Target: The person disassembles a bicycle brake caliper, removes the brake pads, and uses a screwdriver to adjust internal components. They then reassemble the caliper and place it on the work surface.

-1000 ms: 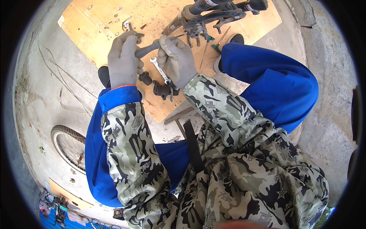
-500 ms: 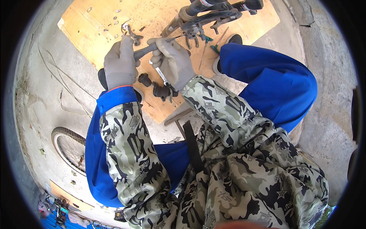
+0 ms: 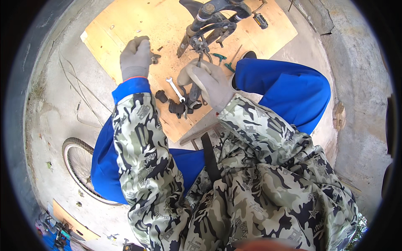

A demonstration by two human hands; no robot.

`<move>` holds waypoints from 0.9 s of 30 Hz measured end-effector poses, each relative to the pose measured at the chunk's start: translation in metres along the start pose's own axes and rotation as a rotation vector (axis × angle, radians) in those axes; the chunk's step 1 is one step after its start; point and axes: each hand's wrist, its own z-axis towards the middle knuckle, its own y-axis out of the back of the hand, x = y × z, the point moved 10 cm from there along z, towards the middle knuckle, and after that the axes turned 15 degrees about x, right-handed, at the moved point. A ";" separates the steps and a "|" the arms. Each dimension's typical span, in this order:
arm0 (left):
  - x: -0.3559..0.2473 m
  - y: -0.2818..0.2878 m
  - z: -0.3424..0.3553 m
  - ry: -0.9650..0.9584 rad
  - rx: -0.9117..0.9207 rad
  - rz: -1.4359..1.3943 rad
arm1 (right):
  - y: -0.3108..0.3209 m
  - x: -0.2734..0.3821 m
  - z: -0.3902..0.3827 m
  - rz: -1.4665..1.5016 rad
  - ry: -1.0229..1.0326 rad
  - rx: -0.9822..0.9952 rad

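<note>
My right hand [image 3: 211, 83] is closed around what looks like a screwdriver [image 3: 194, 93]; its dark handle shows below the fingers. The thin shaft points away toward the dark bicycle frame [image 3: 190, 33]. My left hand [image 3: 136, 54] is raised at the left of the wooden board [image 3: 119, 31], fingers curled; whatever they hold, if anything, is hidden. Both hands wear grey gloves. Beside the left hand lies a small metal brake part [image 3: 155, 57], partly covered. An open-end wrench [image 3: 175, 90] rests near the right hand, next to black cylindrical parts [image 3: 178, 108].
Green-handled tools [image 3: 229, 67] lie on the board right of the frame. A pedal [image 3: 260, 21] sticks out at the frame's upper right. On the floor at left are a bicycle wheel [image 3: 79, 163] and thin cables [image 3: 77, 90]. My blue-trousered knees flank the board.
My left hand has let go of the screwdriver and moved up and away to the left. My right hand has shifted right and lower, still holding the screwdriver, now turned more upright in view.
</note>
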 end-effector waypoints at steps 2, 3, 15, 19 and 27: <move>-0.014 -0.035 -0.022 -0.023 0.036 -0.038 | -0.001 0.067 -0.049 -0.099 -0.041 0.053; -0.021 -0.052 -0.034 -0.056 0.063 -0.060 | -0.004 0.103 -0.073 -0.139 -0.021 0.096; -0.076 -0.220 -0.131 0.147 0.066 -0.354 | 0.126 0.247 -0.164 -1.102 -0.424 0.103; -0.099 -0.268 -0.135 0.161 0.084 -0.462 | 0.182 0.219 -0.165 -1.025 -0.484 -0.023; -0.133 -0.321 -0.116 0.141 0.014 -0.293 | 0.239 0.213 -0.151 -0.847 -0.383 -0.057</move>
